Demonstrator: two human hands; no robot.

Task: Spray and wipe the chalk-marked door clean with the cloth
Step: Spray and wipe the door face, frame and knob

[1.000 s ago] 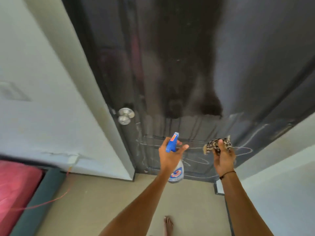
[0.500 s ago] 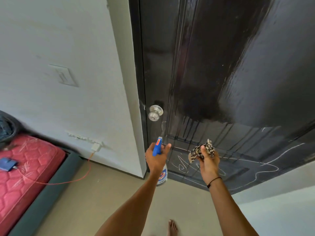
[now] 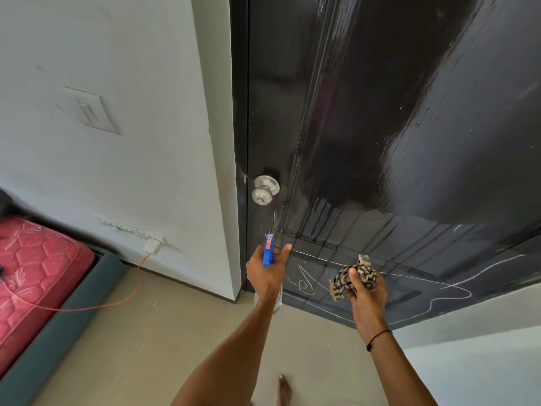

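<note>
The black door (image 3: pixel 380 112) fills the upper right; its upper part is wet and glossy, with drips running down to the lower panel. White chalk marks (image 3: pixel 304 281) loop across the lower panel and trail off to the right. My left hand (image 3: pixel 265 273) grips a spray bottle (image 3: pixel 268 251) with a blue trigger head, pointed at the door below the knob. My right hand (image 3: pixel 366 291) holds a bunched brown patterned cloth (image 3: pixel 348 278) close to the lower panel, beside the chalk marks.
A silver door knob (image 3: pixel 265 189) sits at the door's left edge. A pale wall with a switch plate (image 3: pixel 90 111) is on the left. A red mattress (image 3: pixel 32 268) on a grey frame lies at lower left, with an orange cable (image 3: pixel 96 307) across the floor. A bare foot (image 3: pixel 284 389) is below.
The view has swung left and closer, bringing the wall and mattress in. Both hands stay raised before the lower panel, keeping their hold on bottle and cloth.
</note>
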